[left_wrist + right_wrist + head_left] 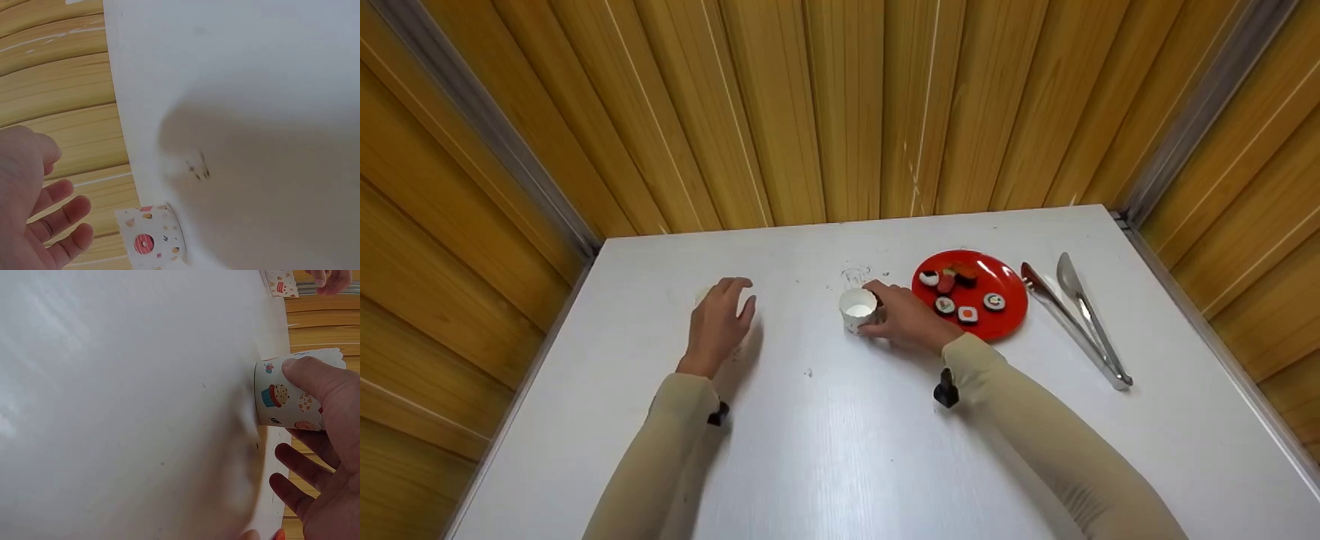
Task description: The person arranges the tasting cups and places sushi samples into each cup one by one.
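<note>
Well, mid-frame, a paper cup (pixel 856 312) sits upright, mouth up, pinched by the right hand (pixel 906 315) between thumb and fingers; the left hand (pixel 717 324), well apart toward frame left, holds nothing, fingers loosely bent, near a second cup (pixel 154 236). The pinched one is white, wavy-rimmed, printed with a cupcake.

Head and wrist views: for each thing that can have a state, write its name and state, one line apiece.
Right hand: holding the right cup.
Right cup: upright, looks empty.
Left hand: relaxed, holding nothing.
Left cup: upright, not held; contents hidden.
Plate: flat, bearing sushi.
Sushi: lying on the plate.
Tongs: lying down, arms spread.
Table: marked with dark specks.
</note>
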A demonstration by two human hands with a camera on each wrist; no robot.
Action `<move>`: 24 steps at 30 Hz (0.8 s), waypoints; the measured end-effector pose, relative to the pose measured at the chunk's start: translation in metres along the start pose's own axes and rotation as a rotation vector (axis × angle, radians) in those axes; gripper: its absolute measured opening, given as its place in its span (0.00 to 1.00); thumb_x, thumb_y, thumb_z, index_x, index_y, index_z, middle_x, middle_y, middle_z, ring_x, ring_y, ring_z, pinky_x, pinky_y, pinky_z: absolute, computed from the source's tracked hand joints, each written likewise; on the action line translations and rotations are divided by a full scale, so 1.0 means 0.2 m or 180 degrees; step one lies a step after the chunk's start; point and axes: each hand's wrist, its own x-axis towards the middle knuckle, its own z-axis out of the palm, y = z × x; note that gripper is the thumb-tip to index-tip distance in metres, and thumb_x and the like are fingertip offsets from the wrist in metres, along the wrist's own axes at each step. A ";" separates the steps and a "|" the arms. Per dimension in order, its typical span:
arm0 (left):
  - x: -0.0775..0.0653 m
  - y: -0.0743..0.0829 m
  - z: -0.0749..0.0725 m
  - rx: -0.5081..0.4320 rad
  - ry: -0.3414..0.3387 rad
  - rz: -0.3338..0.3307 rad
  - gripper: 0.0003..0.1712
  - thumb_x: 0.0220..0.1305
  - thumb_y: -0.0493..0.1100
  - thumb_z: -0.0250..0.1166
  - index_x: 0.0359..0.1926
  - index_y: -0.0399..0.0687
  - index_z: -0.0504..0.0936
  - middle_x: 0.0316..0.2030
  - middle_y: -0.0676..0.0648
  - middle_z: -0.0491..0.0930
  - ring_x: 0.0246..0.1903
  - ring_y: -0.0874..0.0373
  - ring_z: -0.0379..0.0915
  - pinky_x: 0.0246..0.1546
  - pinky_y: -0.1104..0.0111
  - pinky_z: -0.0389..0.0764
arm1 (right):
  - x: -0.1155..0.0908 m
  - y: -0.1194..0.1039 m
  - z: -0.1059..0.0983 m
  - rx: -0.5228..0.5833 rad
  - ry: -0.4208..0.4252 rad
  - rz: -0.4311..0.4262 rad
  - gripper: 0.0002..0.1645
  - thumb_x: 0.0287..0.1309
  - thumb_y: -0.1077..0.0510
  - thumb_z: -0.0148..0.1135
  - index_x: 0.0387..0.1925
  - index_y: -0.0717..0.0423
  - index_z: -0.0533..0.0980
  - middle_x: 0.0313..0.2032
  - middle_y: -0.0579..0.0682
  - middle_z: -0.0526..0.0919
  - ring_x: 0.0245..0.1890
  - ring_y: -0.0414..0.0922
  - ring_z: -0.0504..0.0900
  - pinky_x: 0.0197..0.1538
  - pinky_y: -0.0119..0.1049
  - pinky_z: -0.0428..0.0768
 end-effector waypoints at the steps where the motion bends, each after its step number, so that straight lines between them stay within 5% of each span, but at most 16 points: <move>1: 0.01 0.02 0.00 -0.0026 -0.0004 0.0035 0.12 0.69 0.38 0.67 0.52 0.40 0.82 0.51 0.39 0.83 0.47 0.43 0.82 0.43 0.53 0.84 | 0.00 0.00 0.00 -0.0032 -0.0006 0.0012 0.39 0.57 0.49 0.78 0.66 0.50 0.69 0.57 0.50 0.82 0.56 0.48 0.78 0.64 0.47 0.75; 15: 0.07 0.37 0.01 -0.0176 -0.0619 0.0464 0.16 0.70 0.40 0.68 0.57 0.45 0.84 0.54 0.44 0.85 0.52 0.49 0.83 0.49 0.57 0.84 | -0.03 0.00 -0.01 -0.0135 -0.0070 0.0158 0.40 0.56 0.46 0.78 0.66 0.47 0.69 0.54 0.49 0.81 0.51 0.48 0.77 0.60 0.47 0.77; 24: 0.08 0.52 0.06 -0.0332 -0.0903 0.0729 0.16 0.71 0.43 0.68 0.56 0.44 0.85 0.52 0.45 0.86 0.50 0.50 0.83 0.47 0.56 0.84 | -0.04 0.01 0.00 -0.0161 -0.0045 0.0096 0.39 0.54 0.47 0.79 0.64 0.47 0.71 0.55 0.49 0.82 0.53 0.48 0.78 0.62 0.49 0.76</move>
